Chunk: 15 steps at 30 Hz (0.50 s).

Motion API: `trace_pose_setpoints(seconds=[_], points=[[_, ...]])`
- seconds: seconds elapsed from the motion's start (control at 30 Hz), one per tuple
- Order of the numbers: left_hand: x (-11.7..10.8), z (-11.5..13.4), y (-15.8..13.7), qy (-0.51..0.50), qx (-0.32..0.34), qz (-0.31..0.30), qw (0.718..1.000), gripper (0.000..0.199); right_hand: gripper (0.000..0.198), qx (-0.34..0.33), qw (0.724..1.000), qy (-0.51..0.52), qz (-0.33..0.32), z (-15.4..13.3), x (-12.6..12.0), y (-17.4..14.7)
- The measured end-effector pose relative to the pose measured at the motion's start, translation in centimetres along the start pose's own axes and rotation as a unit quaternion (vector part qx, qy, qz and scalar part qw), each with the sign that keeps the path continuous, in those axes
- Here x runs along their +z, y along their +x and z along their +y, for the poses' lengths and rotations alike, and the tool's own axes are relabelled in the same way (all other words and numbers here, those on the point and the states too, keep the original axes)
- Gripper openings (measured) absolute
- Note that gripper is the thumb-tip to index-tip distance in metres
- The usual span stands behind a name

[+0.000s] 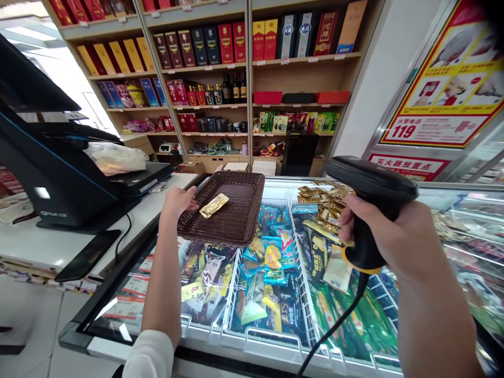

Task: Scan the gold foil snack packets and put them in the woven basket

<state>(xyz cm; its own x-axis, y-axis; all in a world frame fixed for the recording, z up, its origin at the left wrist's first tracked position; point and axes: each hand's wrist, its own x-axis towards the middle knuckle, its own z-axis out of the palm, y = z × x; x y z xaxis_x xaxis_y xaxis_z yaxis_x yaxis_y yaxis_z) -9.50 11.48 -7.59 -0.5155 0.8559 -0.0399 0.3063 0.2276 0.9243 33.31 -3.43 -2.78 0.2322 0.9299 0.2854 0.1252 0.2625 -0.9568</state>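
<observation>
My right hand (388, 231) is wrapped round the handle of a black barcode scanner (372, 184) with a yellow trim, its cable running down toward me. My left hand (179, 202) is at the left rim of a dark brown woven basket (240, 226), fingers closed over the edge. Inside the basket lies one small gold snack packet (214, 205). The basket is over the glass top of a freezer, left of the scanner. Behind the scanner, a pile of similar gold packets (325, 202) rests on the freezer.
Wire-divided freezer compartments hold blue ice cream packs (273, 257) and green ones (354, 315). To the left stand a checkout terminal (59, 173) and a scale (144, 176) with a plastic bag (116, 157) on it. Shelves (205, 68) of boxed bottles line the back.
</observation>
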Motion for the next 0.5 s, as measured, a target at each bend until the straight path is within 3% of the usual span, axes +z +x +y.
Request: trace_pose_setpoints(seconds=[0.17,0.27,0.33,0.43,0.5], points=[[1.2,3.3,-3.7,-0.021,0.123,-0.068,0.99,0.033,0.036,-0.014,1.0,0.003,0.018,-1.2,-0.4,-0.5],[4.1,4.9,-7.7,-0.027,0.202,-0.163,0.965,0.037,0.035,-0.037,0.999,0.018,0.033,-1.8,-1.1,-0.6],[8.0,5.2,-10.6,0.017,0.249,-0.248,0.936,0.037,0.034,-0.048,0.997,0.031,0.043,-2.3,-1.7,-0.6],[16.7,4.8,-14.5,0.123,0.307,-0.37,0.868,0.03,0.033,-0.06,0.995,0.05,0.069,-2.9,-2.8,-0.8],[23.2,4.4,-16.2,0.17,0.314,-0.383,0.852,0.024,0.033,-0.065,0.992,0.062,0.093,-3.0,-3.6,-0.8]])
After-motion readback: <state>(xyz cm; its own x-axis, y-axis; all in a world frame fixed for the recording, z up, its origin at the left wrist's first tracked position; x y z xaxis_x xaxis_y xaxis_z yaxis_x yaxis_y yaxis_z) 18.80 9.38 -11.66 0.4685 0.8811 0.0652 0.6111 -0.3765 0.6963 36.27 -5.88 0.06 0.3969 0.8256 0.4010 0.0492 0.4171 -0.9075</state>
